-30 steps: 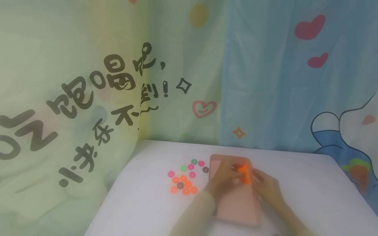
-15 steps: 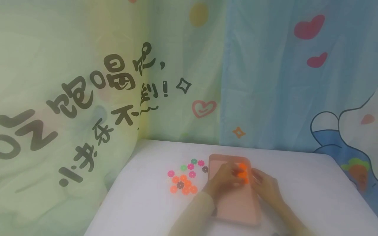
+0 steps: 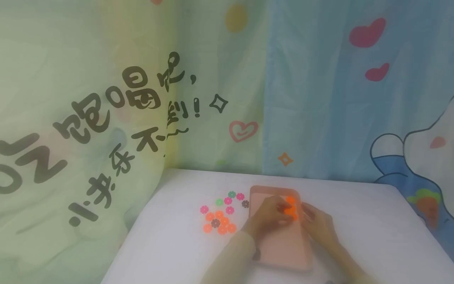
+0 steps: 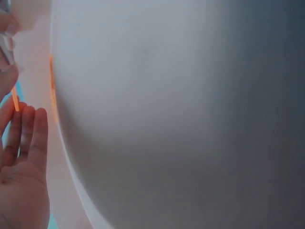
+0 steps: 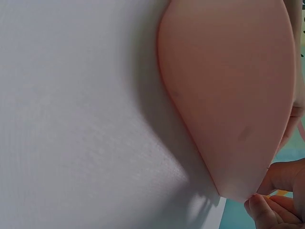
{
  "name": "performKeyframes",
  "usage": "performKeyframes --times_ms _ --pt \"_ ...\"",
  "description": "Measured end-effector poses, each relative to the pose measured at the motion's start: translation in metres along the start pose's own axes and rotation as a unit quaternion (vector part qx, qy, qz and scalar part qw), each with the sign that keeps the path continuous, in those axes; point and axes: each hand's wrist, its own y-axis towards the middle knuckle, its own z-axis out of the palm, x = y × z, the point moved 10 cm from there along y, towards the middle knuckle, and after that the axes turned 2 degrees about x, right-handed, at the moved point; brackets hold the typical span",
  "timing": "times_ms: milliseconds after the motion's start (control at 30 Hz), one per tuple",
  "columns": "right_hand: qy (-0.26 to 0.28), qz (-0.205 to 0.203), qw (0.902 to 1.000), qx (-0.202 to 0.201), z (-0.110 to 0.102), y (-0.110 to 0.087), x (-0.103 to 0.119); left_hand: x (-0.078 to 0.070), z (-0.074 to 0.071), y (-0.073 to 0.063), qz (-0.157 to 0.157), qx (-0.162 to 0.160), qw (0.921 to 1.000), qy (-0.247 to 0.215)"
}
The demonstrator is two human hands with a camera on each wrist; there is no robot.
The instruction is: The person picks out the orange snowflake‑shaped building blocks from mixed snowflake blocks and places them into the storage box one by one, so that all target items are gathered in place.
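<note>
In the head view my left hand reaches over a pink tray. Its thumb and fingers pinch linked orange flower-shaped plastic pieces. My right hand is at the tray's right side, fingertips close to the same pieces. The left wrist view has the fingers of both hands meeting at a thin orange edge, with several right fingers extended. In the right wrist view the right thumb and forefinger come together beside the tray's outer wall. The exact grip of the right fingertips is partly hidden.
Left of the tray, loose orange flower pieces lie in a cluster with a brown one. Several pink, green and brown ones are scattered behind it. The white table meets a printed curtain at the back.
My left fingers have shifted slightly, and the orange pieces have moved a little left and are less upright. The right hand stays almost where it was. The head view has turned slightly right.
</note>
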Motion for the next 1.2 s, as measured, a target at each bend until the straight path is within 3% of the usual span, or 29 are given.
performKeyframes --times_ms 267,567,733,1033,1200 --pt "-0.018 -0.005 0.9998 -0.008 0.003 0.0 -0.004 0.007 0.005 -0.002 -0.003 0.005 1.0 0.001" --pt "0.018 0.015 0.9997 -0.001 0.004 -0.002 -0.009 0.002 0.013 0.001 0.046 0.027 0.9985 0.001" --pt "0.009 -0.006 0.9998 -0.017 0.001 -0.002 -0.007 0.003 0.018 -0.001 0.044 0.042 0.998 -0.014" --pt "-0.013 0.001 0.9998 -0.013 0.0 0.001 -0.005 0.002 0.017 -0.014 -0.018 0.058 0.997 -0.048" --pt "-0.006 -0.022 0.9994 -0.025 -0.002 0.0 -0.003 0.003 0.016 -0.019 -0.044 0.065 0.9953 -0.056"
